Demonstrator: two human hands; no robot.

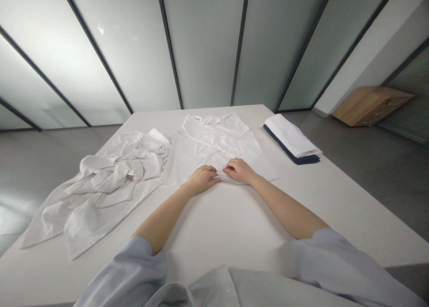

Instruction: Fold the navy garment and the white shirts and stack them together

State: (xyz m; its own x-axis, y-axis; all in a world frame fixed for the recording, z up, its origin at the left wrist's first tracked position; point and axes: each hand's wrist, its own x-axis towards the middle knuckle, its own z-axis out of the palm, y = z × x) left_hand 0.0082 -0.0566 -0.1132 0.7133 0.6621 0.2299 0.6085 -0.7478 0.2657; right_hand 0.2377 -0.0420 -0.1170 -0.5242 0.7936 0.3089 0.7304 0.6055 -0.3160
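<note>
A white shirt (217,141) lies spread on the table, its collar end pointing away from me and its near hem facing me. My left hand (203,179) is closed on the middle of that hem, thumb beneath and fingers on top. Close beside it, my right hand (238,170) pinches the same hem, where several layers of cloth show at the edge. Creases run across the shirt's middle. The sleeves cannot be clearly made out.
A crumpled heap of white garments (124,173) touches the shirt's left side and hangs toward the table's left edge. Folded white cloth (291,135) rests on folded dark blue cloth (306,160) at the right. Beyond the white table (214,235) stand frosted glass panels (204,43) and a wooden cabinet (368,106).
</note>
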